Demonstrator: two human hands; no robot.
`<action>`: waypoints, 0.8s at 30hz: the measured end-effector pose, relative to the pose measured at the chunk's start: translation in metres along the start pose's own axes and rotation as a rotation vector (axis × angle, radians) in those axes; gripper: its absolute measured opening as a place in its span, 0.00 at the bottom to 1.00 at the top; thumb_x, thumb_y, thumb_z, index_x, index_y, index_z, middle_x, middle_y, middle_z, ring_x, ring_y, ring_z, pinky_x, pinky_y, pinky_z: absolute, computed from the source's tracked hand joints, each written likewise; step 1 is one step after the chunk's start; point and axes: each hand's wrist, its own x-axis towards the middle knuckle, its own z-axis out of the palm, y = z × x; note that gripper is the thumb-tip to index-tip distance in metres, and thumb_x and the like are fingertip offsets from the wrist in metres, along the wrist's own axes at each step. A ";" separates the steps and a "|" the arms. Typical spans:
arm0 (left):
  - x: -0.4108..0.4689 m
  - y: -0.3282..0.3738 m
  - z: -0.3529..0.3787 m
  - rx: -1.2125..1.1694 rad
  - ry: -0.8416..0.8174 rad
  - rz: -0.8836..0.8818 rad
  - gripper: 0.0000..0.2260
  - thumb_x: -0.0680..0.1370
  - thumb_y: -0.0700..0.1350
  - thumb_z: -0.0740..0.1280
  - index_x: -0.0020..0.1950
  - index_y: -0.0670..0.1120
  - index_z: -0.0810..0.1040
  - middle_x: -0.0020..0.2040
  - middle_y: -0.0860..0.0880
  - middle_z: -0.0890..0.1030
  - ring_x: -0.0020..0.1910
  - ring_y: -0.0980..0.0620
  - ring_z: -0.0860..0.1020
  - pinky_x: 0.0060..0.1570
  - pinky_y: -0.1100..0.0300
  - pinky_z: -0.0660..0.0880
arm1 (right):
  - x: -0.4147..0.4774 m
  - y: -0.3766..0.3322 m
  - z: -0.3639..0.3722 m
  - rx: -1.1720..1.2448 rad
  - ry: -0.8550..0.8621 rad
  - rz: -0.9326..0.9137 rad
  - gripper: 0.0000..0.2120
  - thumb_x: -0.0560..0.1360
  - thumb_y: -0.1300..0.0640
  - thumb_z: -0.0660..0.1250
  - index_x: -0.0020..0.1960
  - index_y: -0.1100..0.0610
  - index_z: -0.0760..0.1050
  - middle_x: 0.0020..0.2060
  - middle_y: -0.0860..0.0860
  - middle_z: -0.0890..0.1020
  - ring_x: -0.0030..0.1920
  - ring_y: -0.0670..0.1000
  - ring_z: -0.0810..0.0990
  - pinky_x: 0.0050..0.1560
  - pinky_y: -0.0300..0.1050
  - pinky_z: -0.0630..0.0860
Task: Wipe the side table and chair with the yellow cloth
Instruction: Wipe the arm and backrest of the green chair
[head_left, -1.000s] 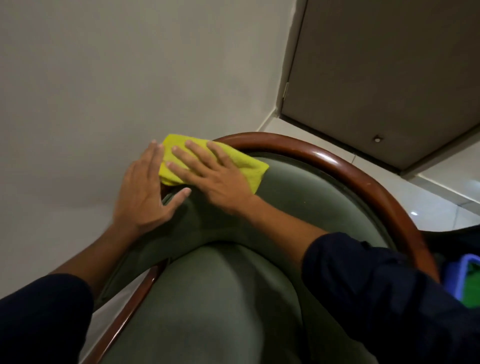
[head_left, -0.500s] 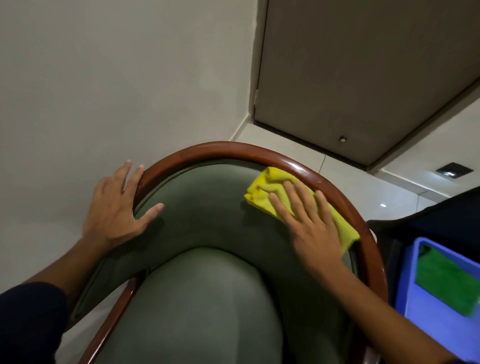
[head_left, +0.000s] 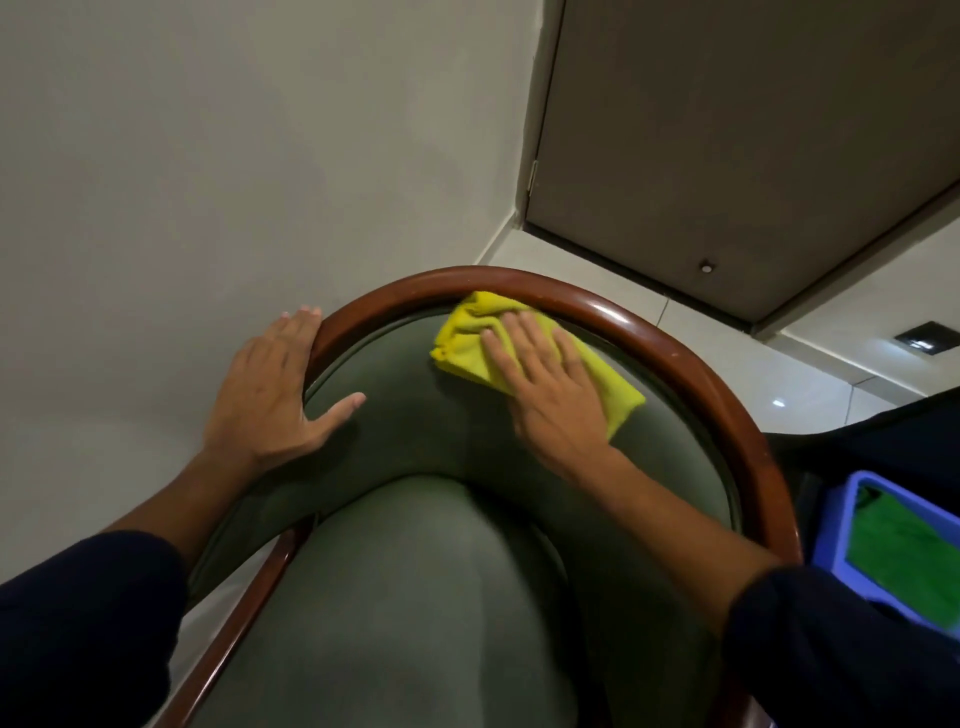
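Nearest to us, two dark sleeves (head_left: 78, 623) frame the lower corners, with bare forearms reaching forward over the chair (head_left: 415, 597). Its green padded seat bulges up in the foreground, and beyond it the green backrest curves round inside a glossy reddish-brown wooden rim (head_left: 691, 364).

Our left hand (head_left: 270, 395) rests on the left part of the backrest — palm down, its fingers (head_left: 298, 325) pressed together and laid over the outer side of the wooden rim, the thumb stretched out apart from them across the green padding. It holds nothing.

Our right hand (head_left: 550, 389) lies flat on the yellow cloth (head_left: 467, 343), fingers slightly spread, pressing it against the upper backrest rather than pinching it. The cloth is folded and bunched; its far edge touches the inner side of the wooden rim near the top of the curve, and its right corner sticks out from under the palm.

To the right, just beside the chair, we see a blue tub (head_left: 831, 525) with a green cloth (head_left: 904, 551) in it. Further off come the pale wall (head_left: 234, 156), the light tiled floor (head_left: 727, 332) and a grey-brown door (head_left: 753, 130).
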 end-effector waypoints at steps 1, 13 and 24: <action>-0.001 0.000 -0.001 0.000 0.006 -0.003 0.45 0.73 0.73 0.56 0.80 0.46 0.51 0.79 0.42 0.62 0.78 0.41 0.61 0.74 0.40 0.62 | 0.016 -0.012 0.001 -0.002 0.012 -0.083 0.36 0.73 0.57 0.66 0.78 0.53 0.57 0.78 0.55 0.61 0.79 0.56 0.57 0.78 0.55 0.48; 0.004 -0.008 0.008 0.083 0.036 0.002 0.47 0.72 0.75 0.55 0.80 0.45 0.50 0.75 0.39 0.66 0.72 0.38 0.67 0.71 0.39 0.63 | -0.066 0.069 -0.026 -0.232 0.020 -0.051 0.31 0.77 0.63 0.53 0.79 0.53 0.52 0.79 0.52 0.58 0.79 0.52 0.57 0.78 0.58 0.54; -0.162 0.207 0.012 -0.282 -0.111 -0.325 0.44 0.74 0.72 0.39 0.77 0.45 0.65 0.80 0.42 0.61 0.80 0.43 0.57 0.78 0.44 0.53 | -0.275 0.037 -0.074 0.460 -0.055 0.486 0.31 0.71 0.61 0.72 0.72 0.46 0.70 0.78 0.61 0.57 0.73 0.67 0.65 0.61 0.59 0.76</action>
